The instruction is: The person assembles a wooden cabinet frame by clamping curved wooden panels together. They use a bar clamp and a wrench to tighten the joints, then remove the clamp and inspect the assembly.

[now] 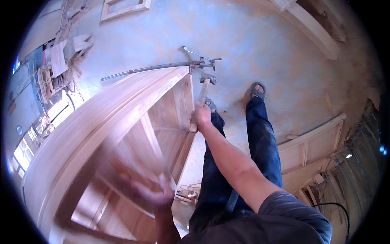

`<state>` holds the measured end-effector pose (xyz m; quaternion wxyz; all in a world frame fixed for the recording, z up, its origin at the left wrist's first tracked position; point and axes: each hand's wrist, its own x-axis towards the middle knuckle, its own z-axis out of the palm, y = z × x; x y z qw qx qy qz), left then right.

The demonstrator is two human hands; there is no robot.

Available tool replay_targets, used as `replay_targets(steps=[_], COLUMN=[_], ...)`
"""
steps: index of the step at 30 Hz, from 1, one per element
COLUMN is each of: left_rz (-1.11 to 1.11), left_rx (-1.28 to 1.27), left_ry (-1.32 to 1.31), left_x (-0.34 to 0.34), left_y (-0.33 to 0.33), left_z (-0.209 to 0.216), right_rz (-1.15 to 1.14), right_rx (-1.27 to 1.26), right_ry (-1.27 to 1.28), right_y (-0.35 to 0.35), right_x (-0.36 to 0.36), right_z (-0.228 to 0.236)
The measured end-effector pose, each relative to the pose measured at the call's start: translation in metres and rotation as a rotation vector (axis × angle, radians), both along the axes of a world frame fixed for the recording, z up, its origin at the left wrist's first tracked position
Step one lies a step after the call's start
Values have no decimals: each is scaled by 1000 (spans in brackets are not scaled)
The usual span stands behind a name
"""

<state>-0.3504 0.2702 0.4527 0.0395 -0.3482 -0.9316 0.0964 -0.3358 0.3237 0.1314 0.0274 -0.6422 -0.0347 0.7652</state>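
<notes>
Both hands busy — right hand grips hammer beside door frame — left hand blurred, grip unclear.

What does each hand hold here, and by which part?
The right hand grips a hammer low on its wooden handle, head pointing away. The left hand is blurred against the wooden door frame; its hold cannot be told.

Carpentry workshop: unfinished wooden door frames are lying around, a bar clamp and sawdust are sitting on the concrete floor.
</notes>
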Motion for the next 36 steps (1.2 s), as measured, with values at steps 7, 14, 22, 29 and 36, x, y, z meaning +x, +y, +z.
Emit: replay_targets(steps=[7, 14, 22, 29, 36], left_rz=[176, 307, 413, 488, 359], left_rx=[104, -34, 30, 9, 66], left_ry=[-188, -87, -156, -73, -95], left_x=[-24, -81, -78, -78, -79], left_y=[-42, -11, -6, -13, -6], left_z=[-123, -143, -148, -150, -150], right_rz=[204, -95, 323, 68, 172], right_rx=[134, 198, 108, 140, -40], right_ry=[35, -161, 76, -221, -49], right_y=[-21, 3, -42, -56, -90], right_x=[-68, -18, -41, -1, -44], right_z=[-58, -64, -80, -117, -132])
